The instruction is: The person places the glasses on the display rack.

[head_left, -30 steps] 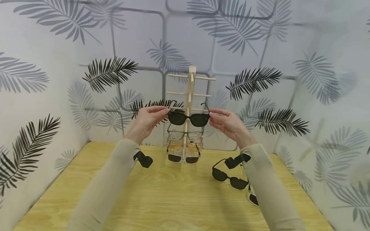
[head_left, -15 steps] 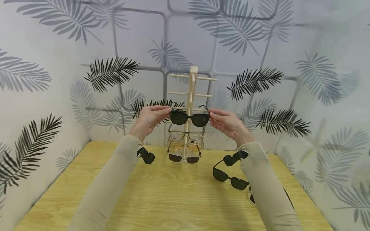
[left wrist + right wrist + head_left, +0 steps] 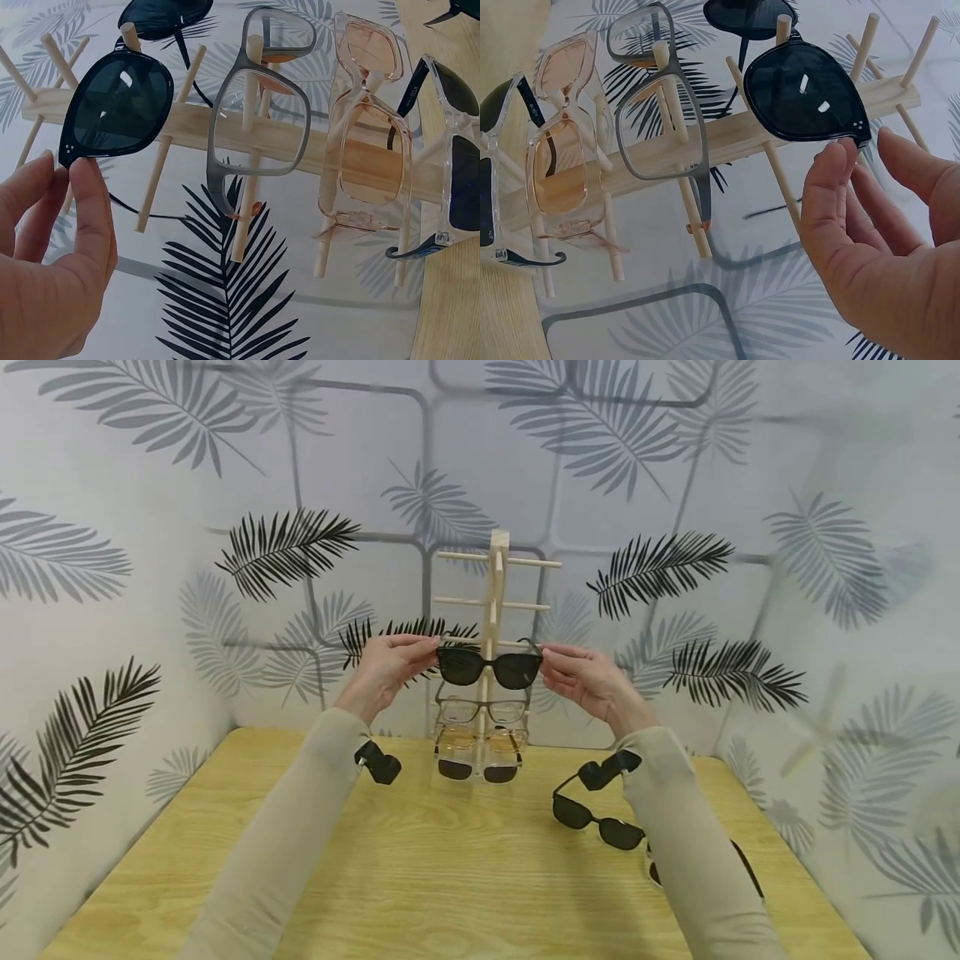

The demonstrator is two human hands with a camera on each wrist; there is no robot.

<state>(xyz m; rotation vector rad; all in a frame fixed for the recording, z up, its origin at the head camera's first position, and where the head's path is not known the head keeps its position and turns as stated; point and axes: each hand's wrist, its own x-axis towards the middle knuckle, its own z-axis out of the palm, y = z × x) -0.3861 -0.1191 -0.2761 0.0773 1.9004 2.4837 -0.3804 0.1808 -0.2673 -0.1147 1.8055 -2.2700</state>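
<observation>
A pair of black sunglasses [image 3: 489, 667] is at the third peg row from the top of a wooden eyewear stand [image 3: 497, 577]. My left hand [image 3: 386, 670] pinches the outer corner of one lens; my right hand [image 3: 588, 681] has thumb and fingertips at the opposite corner. Both wrist views show the bridge by the tip of a front peg [image 3: 129, 36]. Below hang grey-framed glasses [image 3: 660, 124], then clear frames with orange-tinted lenses [image 3: 371, 150]. Clear-framed sunglasses with dark lenses [image 3: 477, 771] sit lowest.
On the right of the wooden table [image 3: 420, 860] lie black sunglasses [image 3: 596, 822], lenses toward me. Another pair [image 3: 654, 870] is partly hidden under my right sleeve. Two upper rows of pegs [image 3: 532, 562] on the stand carry nothing. A leaf-patterned wall stands behind.
The temples of the held sunglasses have come down slightly toward the peg row. Both hands keep their places at the frame's corners. My right forearm has shifted a little left, uncovering more of the sunglasses beneath it.
</observation>
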